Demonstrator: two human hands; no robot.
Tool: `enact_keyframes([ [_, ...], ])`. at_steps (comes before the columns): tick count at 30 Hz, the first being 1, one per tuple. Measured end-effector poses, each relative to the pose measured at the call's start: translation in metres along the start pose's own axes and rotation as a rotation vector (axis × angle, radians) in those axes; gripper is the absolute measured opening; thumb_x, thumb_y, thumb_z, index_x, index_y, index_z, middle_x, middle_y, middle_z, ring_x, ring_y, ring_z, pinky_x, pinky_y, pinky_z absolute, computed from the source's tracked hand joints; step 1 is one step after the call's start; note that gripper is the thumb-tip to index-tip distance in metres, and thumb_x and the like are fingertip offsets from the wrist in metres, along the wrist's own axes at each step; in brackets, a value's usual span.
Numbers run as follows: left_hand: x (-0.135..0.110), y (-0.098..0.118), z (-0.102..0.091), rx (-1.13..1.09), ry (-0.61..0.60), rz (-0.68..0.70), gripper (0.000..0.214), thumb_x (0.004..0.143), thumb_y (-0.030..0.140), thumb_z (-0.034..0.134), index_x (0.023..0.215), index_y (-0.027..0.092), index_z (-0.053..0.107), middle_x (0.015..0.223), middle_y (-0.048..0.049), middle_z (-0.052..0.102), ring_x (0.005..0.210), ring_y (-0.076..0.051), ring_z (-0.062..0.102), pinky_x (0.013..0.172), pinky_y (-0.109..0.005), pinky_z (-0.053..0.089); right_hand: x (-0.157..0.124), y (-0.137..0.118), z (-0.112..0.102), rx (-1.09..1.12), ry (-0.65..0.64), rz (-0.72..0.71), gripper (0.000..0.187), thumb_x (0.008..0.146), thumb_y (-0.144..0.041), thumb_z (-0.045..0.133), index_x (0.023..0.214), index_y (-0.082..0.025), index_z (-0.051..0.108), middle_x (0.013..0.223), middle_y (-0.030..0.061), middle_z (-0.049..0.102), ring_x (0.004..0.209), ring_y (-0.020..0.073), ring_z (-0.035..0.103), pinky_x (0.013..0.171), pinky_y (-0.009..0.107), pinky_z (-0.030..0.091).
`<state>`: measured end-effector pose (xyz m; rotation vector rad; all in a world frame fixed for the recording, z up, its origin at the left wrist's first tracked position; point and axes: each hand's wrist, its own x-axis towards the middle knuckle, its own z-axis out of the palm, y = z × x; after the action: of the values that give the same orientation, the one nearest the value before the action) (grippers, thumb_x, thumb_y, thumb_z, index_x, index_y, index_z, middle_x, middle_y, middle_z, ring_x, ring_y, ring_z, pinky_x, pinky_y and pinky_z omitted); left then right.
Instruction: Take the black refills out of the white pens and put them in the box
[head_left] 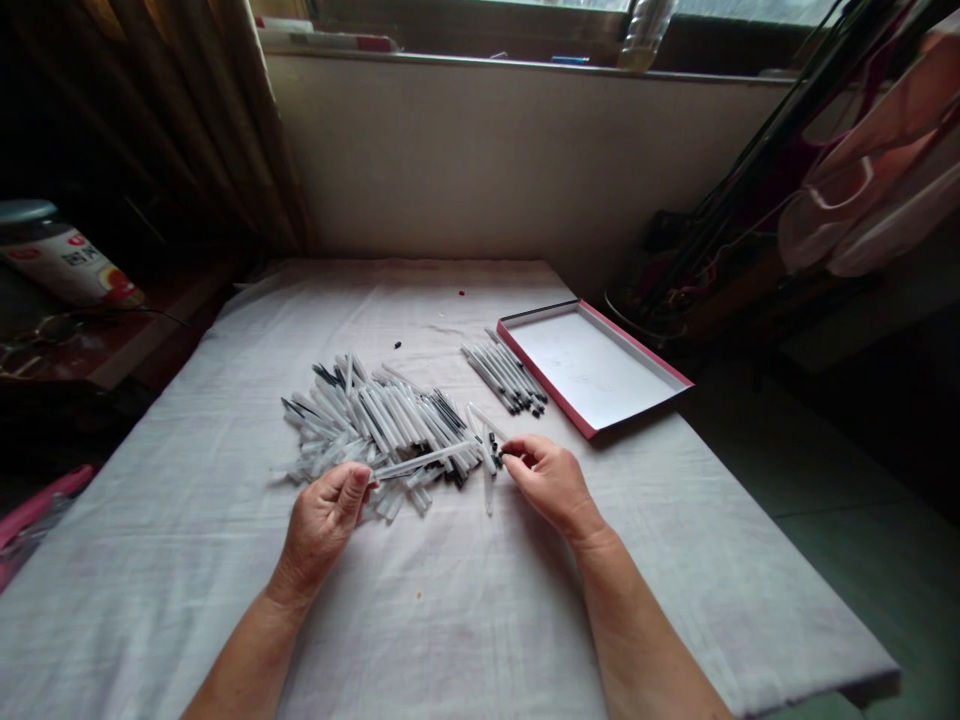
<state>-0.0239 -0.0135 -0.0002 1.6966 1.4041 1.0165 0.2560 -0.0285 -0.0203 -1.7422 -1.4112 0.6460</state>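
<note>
My left hand (328,520) is closed on one end of a translucent pen barrel (424,460), which slants up to the right. Thumb and fingertips of my right hand (553,482) meet at a small cluster of black pen plugs (493,442) on the cloth; whether one is pinched between them I cannot make out. Behind my hands lies a pile of pen barrels (390,415), with dark refills (445,412) among them and clear caps (322,457) at its left side. Further right, a row of pens with black ends (506,375) rests beside the box lid.
The shallow red-edged box lid (596,365) sits at the table's right edge. A pale cloth (450,640) covers the table. One loose black plug (397,345) lies near the back. A jar (64,255) stands on a side surface at left; a wall (480,165) rises behind.
</note>
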Motion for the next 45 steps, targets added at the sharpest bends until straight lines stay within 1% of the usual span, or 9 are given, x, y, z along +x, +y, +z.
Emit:
enact_keyframes([
  [4,0.0,0.0,0.0,0.009,-0.007,0.006,0.057,0.085,0.069,0.047,0.063,0.017,0.058,0.05,0.002,0.049,0.046,-0.011,0.046,0.045,-0.02,0.039,-0.004,-0.004,0.001,-0.237,-0.076,-0.067,0.017,0.075,-0.019,0.06,0.081,-0.025,0.074,0.084,0.0028,0.074,0.072,0.019,0.065,0.07,0.03,0.047],
  [10,0.001,0.0,0.0,0.024,-0.022,0.02,0.054,0.085,0.066,0.048,0.063,0.018,0.057,0.049,0.0023,0.049,0.045,-0.011,0.046,0.045,-0.021,0.039,-0.004,-0.005,-0.002,-0.255,-0.064,-0.072,0.02,0.075,-0.018,0.061,0.086,-0.024,0.075,0.088,0.0035,0.073,0.069,0.0174,0.064,0.071,0.03,0.047],
  [14,0.0,-0.001,0.0,0.035,-0.062,0.045,0.052,0.087,0.063,0.047,0.063,0.018,0.056,0.05,0.0021,0.049,0.047,-0.011,0.047,0.047,-0.021,0.04,-0.003,-0.007,-0.002,0.099,-0.037,-0.07,0.022,0.08,-0.03,0.061,0.094,-0.021,0.075,0.09,0.0067,0.075,0.074,0.019,0.066,0.071,0.031,0.051],
  [18,0.0,-0.002,0.001,0.041,-0.079,0.055,0.05,0.088,0.061,0.047,0.066,0.018,0.058,0.052,0.0014,0.05,0.048,-0.012,0.047,0.047,-0.022,0.04,-0.005,-0.013,0.002,0.524,-0.193,0.021,0.033,0.079,-0.043,0.066,0.096,-0.018,0.077,0.082,0.0068,0.076,0.066,0.0178,0.065,0.064,0.031,0.054],
  [28,-0.001,-0.004,0.002,0.051,-0.09,0.075,0.046,0.088,0.057,0.049,0.067,0.018,0.06,0.052,0.0014,0.051,0.048,-0.012,0.049,0.048,-0.022,0.041,-0.007,-0.026,0.004,0.644,-0.225,0.107,0.02,0.067,-0.038,0.076,0.07,-0.018,0.073,0.061,0.001,0.069,0.054,0.0123,0.057,0.053,0.025,0.047],
  [31,0.001,-0.004,-0.003,0.044,-0.071,0.07,0.045,0.087,0.058,0.051,0.069,0.018,0.061,0.052,0.0017,0.052,0.047,-0.012,0.049,0.047,-0.021,0.041,-0.002,-0.025,-0.003,0.704,-0.11,0.166,0.019,0.064,-0.035,0.075,0.066,-0.017,0.069,0.059,0.0002,0.067,0.05,0.0107,0.055,0.048,0.023,0.043],
  [37,0.008,-0.016,-0.022,0.019,0.146,0.01,0.041,0.084,0.057,0.056,0.075,0.018,0.062,0.053,0.0028,0.054,0.048,-0.012,0.052,0.048,-0.021,0.045,0.015,-0.008,-0.018,0.91,0.492,0.33,0.025,0.06,-0.034,0.074,0.073,-0.019,0.06,0.06,0.0003,0.069,0.041,0.0085,0.053,0.037,0.017,0.029],
  [39,0.009,-0.019,-0.024,0.003,0.181,-0.003,0.04,0.084,0.057,0.057,0.077,0.018,0.062,0.055,0.003,0.055,0.048,-0.011,0.052,0.048,-0.021,0.046,0.015,-0.007,-0.013,0.899,0.509,0.298,0.024,0.062,-0.033,0.074,0.076,-0.018,0.061,0.064,0.0022,0.072,0.044,0.0097,0.057,0.038,0.018,0.032],
  [45,0.008,-0.018,-0.018,-0.02,0.165,-0.023,0.042,0.082,0.06,0.058,0.079,0.018,0.062,0.056,0.0033,0.055,0.046,-0.011,0.052,0.046,-0.02,0.046,0.001,-0.016,0.017,0.663,0.329,0.122,0.024,0.072,-0.039,0.069,0.08,-0.017,0.065,0.077,0.0081,0.076,0.058,0.017,0.069,0.045,0.023,0.046],
])
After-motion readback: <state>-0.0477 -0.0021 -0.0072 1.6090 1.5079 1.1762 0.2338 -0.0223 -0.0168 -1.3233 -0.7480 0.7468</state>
